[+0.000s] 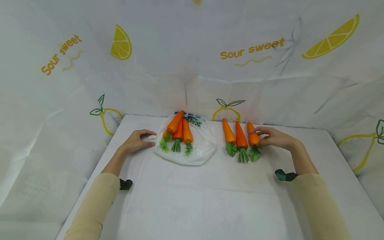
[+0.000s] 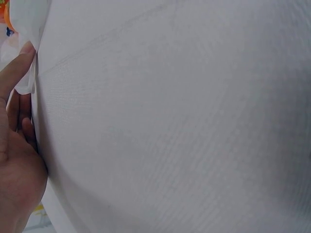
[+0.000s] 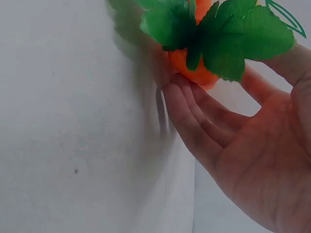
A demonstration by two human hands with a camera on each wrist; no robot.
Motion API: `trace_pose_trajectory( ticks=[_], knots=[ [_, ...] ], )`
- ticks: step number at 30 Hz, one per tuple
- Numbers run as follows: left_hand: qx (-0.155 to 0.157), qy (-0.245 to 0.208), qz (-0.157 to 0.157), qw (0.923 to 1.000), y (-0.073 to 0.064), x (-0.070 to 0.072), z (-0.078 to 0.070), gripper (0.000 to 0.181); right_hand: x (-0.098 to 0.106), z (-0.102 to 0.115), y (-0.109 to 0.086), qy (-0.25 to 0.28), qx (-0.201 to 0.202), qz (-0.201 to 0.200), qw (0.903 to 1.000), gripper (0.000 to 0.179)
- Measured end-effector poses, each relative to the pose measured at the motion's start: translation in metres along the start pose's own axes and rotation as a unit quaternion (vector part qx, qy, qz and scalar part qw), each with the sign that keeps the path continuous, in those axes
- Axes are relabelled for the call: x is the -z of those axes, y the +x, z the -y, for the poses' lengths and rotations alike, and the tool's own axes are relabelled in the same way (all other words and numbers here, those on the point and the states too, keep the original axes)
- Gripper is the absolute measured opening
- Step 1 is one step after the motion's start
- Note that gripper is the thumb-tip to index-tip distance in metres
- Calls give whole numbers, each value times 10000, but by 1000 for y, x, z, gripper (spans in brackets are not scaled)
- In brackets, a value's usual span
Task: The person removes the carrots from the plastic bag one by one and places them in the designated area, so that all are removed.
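Note:
My left hand (image 1: 136, 141) rests at the left edge of a white plastic bag (image 1: 199, 156), thumb and fingers apart. In the left wrist view the thumb (image 2: 22, 60) touches the bag's edge (image 2: 29, 22). Several orange carrots (image 1: 175, 123) with green tops lie piled on the bag. To the right, my right hand (image 1: 274, 137) holds the rightmost carrot (image 1: 252, 130) of a row between thumb and fingers. Its leafy top (image 3: 218, 39) faces the right wrist camera and hides part of the grip. Beside it lie a middle carrot (image 1: 241, 136) and a left carrot (image 1: 228, 134).
A white cloth covers the table (image 1: 207, 203). Behind it hangs a white backdrop (image 1: 180, 43) printed with lemons and "Sour sweet" lettering. Dark wrist-worn pieces (image 1: 126, 184) show at both sleeves.

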State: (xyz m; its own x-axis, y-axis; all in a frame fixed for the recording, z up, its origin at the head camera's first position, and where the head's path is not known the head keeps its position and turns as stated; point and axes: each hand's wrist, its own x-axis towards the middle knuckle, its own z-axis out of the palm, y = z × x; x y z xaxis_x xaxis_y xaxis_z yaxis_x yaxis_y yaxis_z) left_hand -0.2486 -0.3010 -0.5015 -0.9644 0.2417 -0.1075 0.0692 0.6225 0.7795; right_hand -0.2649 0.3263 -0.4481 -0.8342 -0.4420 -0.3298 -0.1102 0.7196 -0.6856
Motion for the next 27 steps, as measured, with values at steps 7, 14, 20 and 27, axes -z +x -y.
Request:
trace_pose_trajectory(
  ticks=[7,14,20,27],
  knots=[
    [-23,-74,24,10000,-2,1,-1,48,-3,1,0,70,109,-50,9999,53],
    [-59,-115,10,9999,-3,1,-4,50,0,1,-4,186,272,-233,9992,51],
    [-103,-67,1,9999,-2,1,-2,49,3,7,-6,286,307,-446,9981,54],
    [-59,-41,9,10000,0,1,0,49,5,16,-4,172,316,-746,9966,53]
  ],
)
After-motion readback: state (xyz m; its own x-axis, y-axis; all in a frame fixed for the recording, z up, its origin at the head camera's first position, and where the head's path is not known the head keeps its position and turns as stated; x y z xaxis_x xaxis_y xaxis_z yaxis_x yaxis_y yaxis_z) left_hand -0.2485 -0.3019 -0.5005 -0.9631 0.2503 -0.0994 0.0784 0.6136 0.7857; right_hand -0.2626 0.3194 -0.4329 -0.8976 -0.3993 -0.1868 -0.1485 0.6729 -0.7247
